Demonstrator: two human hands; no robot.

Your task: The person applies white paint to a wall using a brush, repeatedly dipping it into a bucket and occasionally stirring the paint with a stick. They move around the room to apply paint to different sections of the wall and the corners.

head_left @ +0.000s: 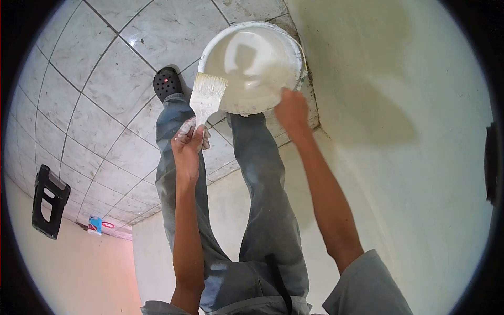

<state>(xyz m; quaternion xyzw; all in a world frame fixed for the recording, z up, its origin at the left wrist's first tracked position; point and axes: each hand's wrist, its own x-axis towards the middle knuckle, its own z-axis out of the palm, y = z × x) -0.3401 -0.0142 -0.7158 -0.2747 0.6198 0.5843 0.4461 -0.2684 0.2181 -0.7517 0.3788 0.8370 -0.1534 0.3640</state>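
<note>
My left hand [188,143], smeared with white paint, is closed round the handle of a wide paintbrush [208,97]. The brush points up and away, its bristles overlapping the near left rim of the bucket in this view. A round white bucket [209,46] of pale, glossy paint [252,63] stands on the floor against the wall. At its near right rim is my right hand [292,110], slightly blurred and curled into a fist. I cannot tell what its fingers hold. A wire bucket handle [303,55] follows the right side of the rim.
My legs [262,178] straddle the space below the bucket, with a black clog [167,83] at its left. Dusty tiles [79,115] cover the floor. A pale wall [394,173] rises close on the right. A black frame-like object [51,202] and a blue-and-white packet [95,224] are at left.
</note>
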